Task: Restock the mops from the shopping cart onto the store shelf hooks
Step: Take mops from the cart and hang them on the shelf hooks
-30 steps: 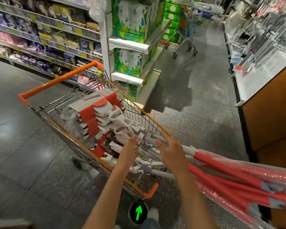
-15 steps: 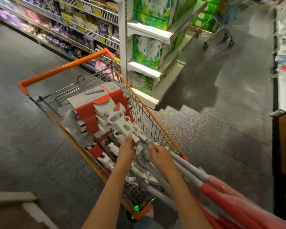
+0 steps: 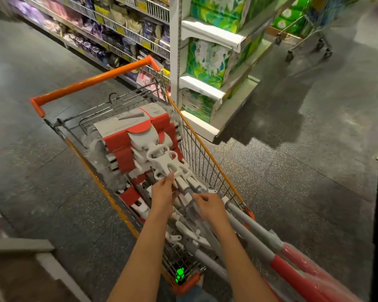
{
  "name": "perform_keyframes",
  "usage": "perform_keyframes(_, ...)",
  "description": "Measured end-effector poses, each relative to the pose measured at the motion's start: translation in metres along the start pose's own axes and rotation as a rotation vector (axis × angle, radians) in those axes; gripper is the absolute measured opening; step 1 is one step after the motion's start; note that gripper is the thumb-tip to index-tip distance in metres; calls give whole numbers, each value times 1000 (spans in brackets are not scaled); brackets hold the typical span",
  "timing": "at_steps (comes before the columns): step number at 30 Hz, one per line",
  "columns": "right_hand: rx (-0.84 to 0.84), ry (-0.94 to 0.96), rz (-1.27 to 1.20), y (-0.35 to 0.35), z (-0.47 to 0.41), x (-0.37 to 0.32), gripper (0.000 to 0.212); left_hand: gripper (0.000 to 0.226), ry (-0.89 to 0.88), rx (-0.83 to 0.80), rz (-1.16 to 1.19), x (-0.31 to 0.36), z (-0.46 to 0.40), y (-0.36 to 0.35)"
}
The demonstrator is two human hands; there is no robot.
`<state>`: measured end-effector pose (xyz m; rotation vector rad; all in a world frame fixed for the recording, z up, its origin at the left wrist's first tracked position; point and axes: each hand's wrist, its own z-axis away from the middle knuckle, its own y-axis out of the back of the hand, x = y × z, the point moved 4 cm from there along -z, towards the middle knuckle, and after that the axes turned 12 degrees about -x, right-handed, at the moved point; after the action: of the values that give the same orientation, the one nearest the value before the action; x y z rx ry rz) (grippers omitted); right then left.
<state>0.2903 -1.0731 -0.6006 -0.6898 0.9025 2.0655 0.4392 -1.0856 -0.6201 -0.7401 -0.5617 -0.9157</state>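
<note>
Wire shopping cart (image 3: 207, 168) with an orange push bar (image 3: 92, 80), parked on a dark speckled floor (image 3: 292, 171). Piled inside the cart, a bundle of mops (image 3: 140, 144): red and grey heads toward the push-bar end, white looped plastic fittings (image 3: 162, 158) in the middle of the cart, grey shafts running back over the cart's near end and turning into red plastic-wrapped handles (image 3: 297, 277) that stick out well past that end.

Left hand (image 3: 162, 195) reaching into the cart from the near end, fingers extended, fingertips (image 3: 170, 177) touching the white fittings of the topmost mops; curled around nothing that can be made out. Right hand (image 3: 210, 207) just beside it, nearer the cart's right wall, fingers curled down onto the grey shafts (image 3: 196, 188); whether actually clamped round one shaft or merely resting on it, impossible to tell. Mop heads ahead of both hands, handles behind both wrists, so the contact falls around the mops' joint section, inside the cart.

Beyond the cart's right wall, a white end shelf (image 3: 212, 35) stacked with green-printed packs (image 3: 205, 59). Beyond the push bar, long wire-fronted shelves (image 3: 118, 25) of packaged goods. Farther past the end shelf, a second cart (image 3: 308, 29), blurred.
</note>
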Motion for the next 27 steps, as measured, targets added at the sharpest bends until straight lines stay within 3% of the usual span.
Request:
perform_keyframes(5, 96, 46, 4, 5, 12, -21, 58, 19, -2, -19, 35, 18, 8, -2)
perform_keyframes(18, 278, 82, 128, 15, 78, -47, 27, 18, -48, -194, 71, 34, 55, -4)
perform_keyframes(27, 445, 134, 185, 15, 139, -82, 38, 16, -172, -383, 77, 75, 104, -12)
